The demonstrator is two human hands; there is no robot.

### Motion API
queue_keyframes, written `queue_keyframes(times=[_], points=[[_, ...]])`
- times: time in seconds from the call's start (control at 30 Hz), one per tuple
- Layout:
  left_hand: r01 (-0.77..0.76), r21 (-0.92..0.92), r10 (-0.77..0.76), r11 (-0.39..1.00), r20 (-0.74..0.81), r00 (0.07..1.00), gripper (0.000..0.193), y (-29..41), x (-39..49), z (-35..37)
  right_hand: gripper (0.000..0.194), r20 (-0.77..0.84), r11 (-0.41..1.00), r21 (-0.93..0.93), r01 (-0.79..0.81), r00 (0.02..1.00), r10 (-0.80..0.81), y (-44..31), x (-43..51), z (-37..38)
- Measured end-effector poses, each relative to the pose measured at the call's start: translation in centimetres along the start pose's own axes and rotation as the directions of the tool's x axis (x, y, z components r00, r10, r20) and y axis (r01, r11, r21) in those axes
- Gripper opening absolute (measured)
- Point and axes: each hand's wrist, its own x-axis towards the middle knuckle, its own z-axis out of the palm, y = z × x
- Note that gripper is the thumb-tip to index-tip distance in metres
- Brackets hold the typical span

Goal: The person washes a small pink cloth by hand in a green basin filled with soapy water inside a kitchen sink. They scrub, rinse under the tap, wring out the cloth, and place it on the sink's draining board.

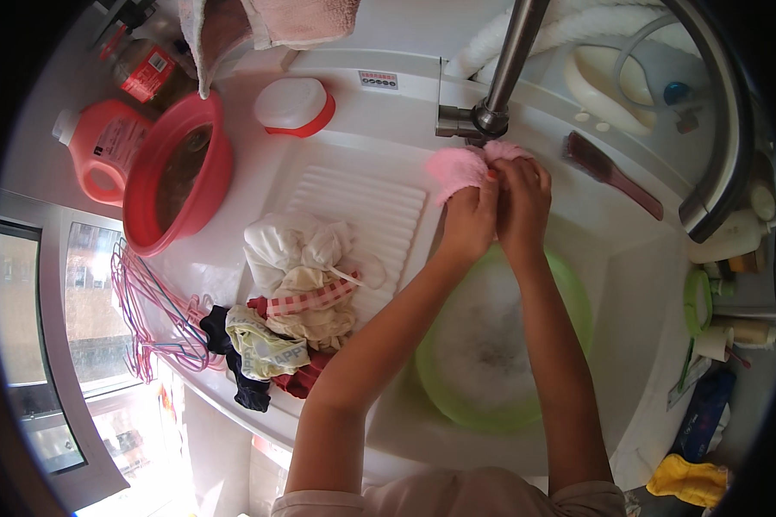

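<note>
Both hands grip a pink fluffy cloth [456, 169] at the back of the white sink [627, 297], just below the faucet base [488, 119]. My left hand [469, 216] holds the near edge of the bulging left part. My right hand [525, 200] is closed around the right part, and its fingers hide some of the cloth. Beneath my forearms sits a light green basin [572, 284] of cloudy, sudsy water. Left of my arms, a pile of laundry lies on the ribbed washboard [388, 200]: a white garment [278, 239], a beige one [323, 284] and several darker pieces.
A red basin [223, 161] with dark contents stands at the left beside a red detergent jug [97, 139]. Behind the washboard is a soap box [294, 106]. A scrub brush [611, 171] lies on the right ledge, under the curved spout [737, 129]. Hangers [158, 316] lie by the window.
</note>
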Motion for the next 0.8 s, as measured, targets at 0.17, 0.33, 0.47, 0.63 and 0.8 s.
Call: queue_keyframes(times=[0.17,0.33,0.47,0.63,0.8], points=[[-0.175,0.117,0.18,0.978,-0.036,0.983,0.058,-2.0,-1.4,2.2,0.024,0.083,0.986,0.109,-0.127,0.99,0.118,1.1,-0.4,-1.0],[0.025,-0.108,-0.026,0.994,-0.009,1.0,0.043,-5.6,-3.5,2.7,0.043,0.191,0.835,0.381,-0.396,0.918,0.348,0.6,-2.5,-2.1],[0.274,-0.431,-0.29,0.859,0.031,0.957,0.032,-1.1,-6.1,-0.4,0.049,0.525,0.236,0.651,-0.721,0.653,0.547,0.4,-4.1,-4.2],[0.525,-0.453,-0.54,0.72,0.109,0.835,0.042,1.5,-11.0,-4.9,0.058,0.831,-0.103,0.43,-0.897,0.349,0.433,-3.3,-8.3,-6.9],[0.658,-0.467,-0.662,0.59,0.186,0.726,0.019,2.6,-16.7,-4.4,0.056,0.904,-0.136,0.265,-0.955,0.197,0.379,-5.1,-13.4,-11.1]])
